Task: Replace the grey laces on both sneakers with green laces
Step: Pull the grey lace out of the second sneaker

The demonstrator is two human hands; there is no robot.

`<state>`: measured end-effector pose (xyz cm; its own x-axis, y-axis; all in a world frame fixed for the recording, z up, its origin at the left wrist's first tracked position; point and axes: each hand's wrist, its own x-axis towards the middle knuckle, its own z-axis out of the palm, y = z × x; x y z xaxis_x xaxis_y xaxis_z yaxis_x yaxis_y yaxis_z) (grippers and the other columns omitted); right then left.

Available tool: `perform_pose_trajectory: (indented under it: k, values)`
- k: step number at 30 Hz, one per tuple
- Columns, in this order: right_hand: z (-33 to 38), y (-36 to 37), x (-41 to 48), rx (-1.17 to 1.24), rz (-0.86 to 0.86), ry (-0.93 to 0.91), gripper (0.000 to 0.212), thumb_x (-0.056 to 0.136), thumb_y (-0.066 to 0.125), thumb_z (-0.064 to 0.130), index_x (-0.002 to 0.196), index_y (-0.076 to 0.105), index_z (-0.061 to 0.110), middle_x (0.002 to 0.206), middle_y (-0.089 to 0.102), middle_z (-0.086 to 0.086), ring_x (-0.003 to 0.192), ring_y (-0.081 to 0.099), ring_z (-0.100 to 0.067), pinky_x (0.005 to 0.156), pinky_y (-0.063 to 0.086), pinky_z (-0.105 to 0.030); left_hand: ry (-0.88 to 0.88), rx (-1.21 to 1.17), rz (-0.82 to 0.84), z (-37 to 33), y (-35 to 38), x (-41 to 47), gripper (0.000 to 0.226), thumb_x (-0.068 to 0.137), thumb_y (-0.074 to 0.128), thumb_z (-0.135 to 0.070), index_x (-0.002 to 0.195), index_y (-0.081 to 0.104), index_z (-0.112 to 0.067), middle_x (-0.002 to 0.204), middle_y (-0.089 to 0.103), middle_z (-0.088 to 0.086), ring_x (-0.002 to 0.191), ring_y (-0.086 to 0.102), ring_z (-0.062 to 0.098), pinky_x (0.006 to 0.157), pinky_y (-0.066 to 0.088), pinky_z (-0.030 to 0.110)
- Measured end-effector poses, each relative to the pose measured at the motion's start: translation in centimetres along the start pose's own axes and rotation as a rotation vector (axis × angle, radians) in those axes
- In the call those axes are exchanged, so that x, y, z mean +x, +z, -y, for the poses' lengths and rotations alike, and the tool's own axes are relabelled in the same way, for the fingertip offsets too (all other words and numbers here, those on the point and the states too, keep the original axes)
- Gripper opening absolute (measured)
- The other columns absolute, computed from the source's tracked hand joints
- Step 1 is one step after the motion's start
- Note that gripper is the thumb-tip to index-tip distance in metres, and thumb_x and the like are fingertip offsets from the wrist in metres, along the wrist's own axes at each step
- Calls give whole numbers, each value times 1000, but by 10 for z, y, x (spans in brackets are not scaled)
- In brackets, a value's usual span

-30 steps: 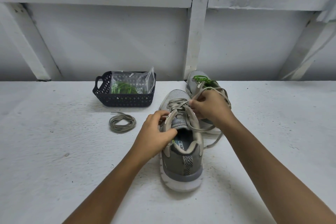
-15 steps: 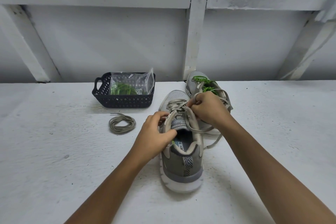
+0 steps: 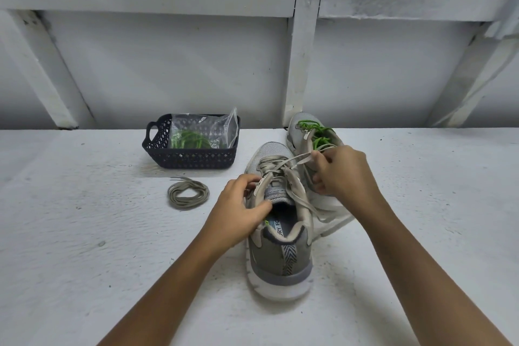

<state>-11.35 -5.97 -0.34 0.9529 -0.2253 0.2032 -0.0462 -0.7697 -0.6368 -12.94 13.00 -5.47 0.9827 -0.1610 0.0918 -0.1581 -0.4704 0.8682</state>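
A grey sneaker (image 3: 280, 255) stands heel toward me in the middle of the white surface, still threaded with a grey lace (image 3: 276, 164). My left hand (image 3: 238, 211) grips the shoe's left collar beside the tongue. My right hand (image 3: 341, 170) pinches a strand of that grey lace and holds it taut, up and to the right of the eyelets. Behind it lies the second sneaker (image 3: 302, 128) with green laces (image 3: 318, 133), partly hidden by my right hand. A coiled grey lace (image 3: 188, 194) lies loose on the left.
A dark plastic basket (image 3: 191, 159) stands at the back left and holds a clear bag with green laces (image 3: 192, 139). A white framed wall (image 3: 300, 64) rises right behind the surface.
My right hand has moved right and slightly up, drawing the grey lace strand out of the upper eyelets. My left hand stays on the shoe.
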Motion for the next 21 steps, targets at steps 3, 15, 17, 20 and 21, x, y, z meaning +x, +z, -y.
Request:
perform_pose_trajectory:
  k: [3,15,17,20,21]
  values:
    - [-2,6,-17,5,108,-79,37,97,46,30,72,65,10,71,67,-10,72,64,-28,73,51,-38,-22,-37,-4,-5,-4,7,33,85,55,-50,112,57,-30,107,59,-13,102,55,1,79,39,8]
    - [-14,27,-19,212,64,36,32,95,49,35,73,67,21,59,61,4,62,54,-7,53,36,-21,-12,11,48,-11,-15,51,10,89,63,-18,91,73,-16,75,65,-11,62,53,-9,63,40,11]
    - [-10,29,-13,217,55,60,41,94,52,37,61,63,15,53,59,-3,54,52,-12,52,33,-25,-27,-48,67,-12,-14,55,6,86,65,-13,88,71,-11,66,61,-10,50,51,-10,52,38,6]
    - [-4,36,-6,235,15,72,31,92,57,34,75,72,13,66,67,-3,67,59,-16,57,37,-27,-82,-111,101,-15,-14,59,11,86,65,-8,77,67,-14,61,57,-8,47,51,-9,48,38,6]
    - [-3,38,-4,245,-7,83,26,92,57,32,83,73,14,72,68,-1,74,61,-17,61,38,-27,-104,-117,110,-16,-15,60,14,86,65,-9,75,65,-16,62,57,-7,50,52,-6,51,40,9]
